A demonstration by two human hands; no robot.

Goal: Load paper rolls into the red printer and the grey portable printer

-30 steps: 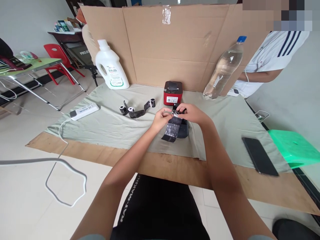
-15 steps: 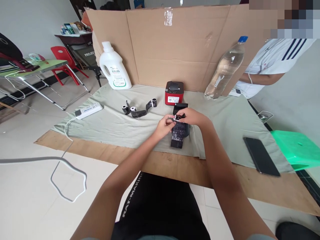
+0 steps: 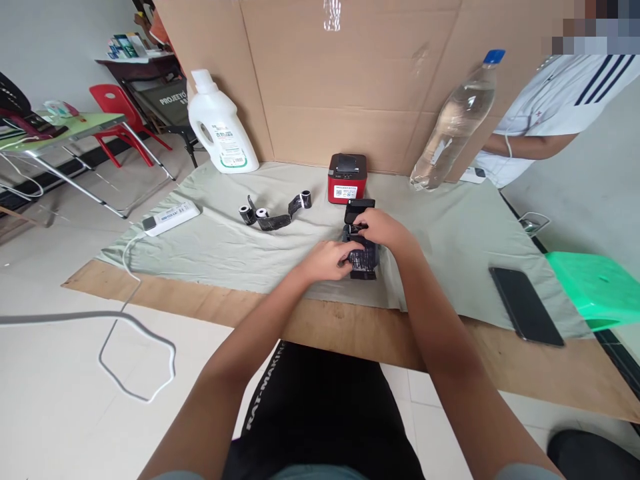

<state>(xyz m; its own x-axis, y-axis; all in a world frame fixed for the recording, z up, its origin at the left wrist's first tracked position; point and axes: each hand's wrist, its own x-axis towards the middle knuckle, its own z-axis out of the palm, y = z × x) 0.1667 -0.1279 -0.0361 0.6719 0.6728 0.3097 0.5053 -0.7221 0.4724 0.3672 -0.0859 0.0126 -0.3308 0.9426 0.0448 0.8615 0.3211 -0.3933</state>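
A small black device, seemingly a portable printer, lies on the cloth with its black lid (image 3: 356,209) raised. A strip of black-printed paper (image 3: 363,260) runs over its near part. My left hand (image 3: 327,260) closes its thumb and fingers on the strip's left side. From the right, my right hand (image 3: 384,228) reaches in below the lid, fingers pinched at a small paper roll (image 3: 353,229) in the device's opening. Fingers and strip partly hide the roll and the device's body. Behind stands a red-and-black printer (image 3: 347,179) with a white label.
Several small paper rolls (image 3: 262,213) with a black strip lie left. A power strip (image 3: 173,219), white jug (image 3: 223,130), tilted water bottle (image 3: 457,127) and phone (image 3: 526,305) surround the work. A cardboard wall (image 3: 345,80) closes the back; a person in white (image 3: 545,127) is behind right.
The paper roll has gone from between both hands down into the device's opening. My left hand has moved nearer me onto the strip. My right hand stays at the roll. The view has tilted down slightly.
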